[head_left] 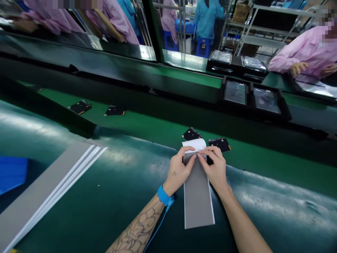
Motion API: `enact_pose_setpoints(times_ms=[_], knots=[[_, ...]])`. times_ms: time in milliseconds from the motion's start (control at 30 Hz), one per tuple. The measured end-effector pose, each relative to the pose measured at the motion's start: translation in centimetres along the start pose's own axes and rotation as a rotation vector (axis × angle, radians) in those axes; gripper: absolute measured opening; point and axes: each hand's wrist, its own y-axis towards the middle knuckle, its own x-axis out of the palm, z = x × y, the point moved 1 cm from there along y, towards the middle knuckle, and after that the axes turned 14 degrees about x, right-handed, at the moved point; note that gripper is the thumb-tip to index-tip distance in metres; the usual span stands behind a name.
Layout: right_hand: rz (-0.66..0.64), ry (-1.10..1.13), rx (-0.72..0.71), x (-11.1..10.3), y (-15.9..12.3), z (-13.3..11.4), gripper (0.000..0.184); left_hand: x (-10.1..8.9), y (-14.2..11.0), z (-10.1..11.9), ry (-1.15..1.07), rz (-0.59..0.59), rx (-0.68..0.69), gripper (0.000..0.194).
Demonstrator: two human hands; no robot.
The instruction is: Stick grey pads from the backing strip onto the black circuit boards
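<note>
Both hands meet at the far end of a long grey strip (198, 196) with white edges. My left hand (181, 167) pinches the strip's top edge from the left, thumb on the grey face. My right hand (214, 165) pinches the same edge from the right, its fingertips close to the left ones. A white backing sheet (196, 143) curls up beyond the fingers. Just past the hands, two black circuit boards lie on the green surface, one to the left (191, 133) and one to the right (221, 144). A blue wrist strap with a cord (164, 195) circles my left wrist.
More grey strips (50, 179) with white edges lie stacked at left, near a blue object (12, 174). Further circuit boards (80, 107) sit on the green belt (147, 126). Black trays (255, 98) stand at the right back. Co-workers in pink and blue sit beyond.
</note>
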Motion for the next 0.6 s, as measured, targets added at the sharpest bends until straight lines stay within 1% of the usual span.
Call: enact_pose_setpoints(times_ms=[133, 233, 333, 400, 433, 500, 600], knots=[[0.005, -0.012, 0.006, 0.1, -0.2, -0.3, 0.010, -0.1, -0.1, -0.1, 0.010, -0.013, -0.002, 0.019], [0.007, -0.062, 0.020, 0.4, -0.3, -0.6, 0.012, -0.2, -0.1, -0.6, 0.007, -0.027, 0.006, 0.019], [-0.027, -0.098, 0.019, 0.5, -0.3, -0.6, 0.011, -0.2, -0.1, -0.8, 0.024, -0.030, 0.002, 0.020], [-0.050, -0.090, 0.009, 0.3, -0.4, -0.3, 0.011, 0.0, -0.3, -0.4, 0.027, -0.027, -0.006, 0.020], [-0.059, -0.081, 0.004, 0.1, -0.5, 0.0, 0.012, 0.1, -0.4, -0.2, 0.023, -0.011, -0.010, 0.019], [-0.061, -0.055, -0.001, 0.1, -0.6, 1.2, 0.015, 0.6, -0.6, 0.0, 0.004, -0.033, -0.008, 0.018], [-0.059, -0.024, 0.010, 1.1, -0.1, 3.7, 0.021, 1.3, -0.5, -0.7, 0.026, -0.037, -0.007, 0.020]])
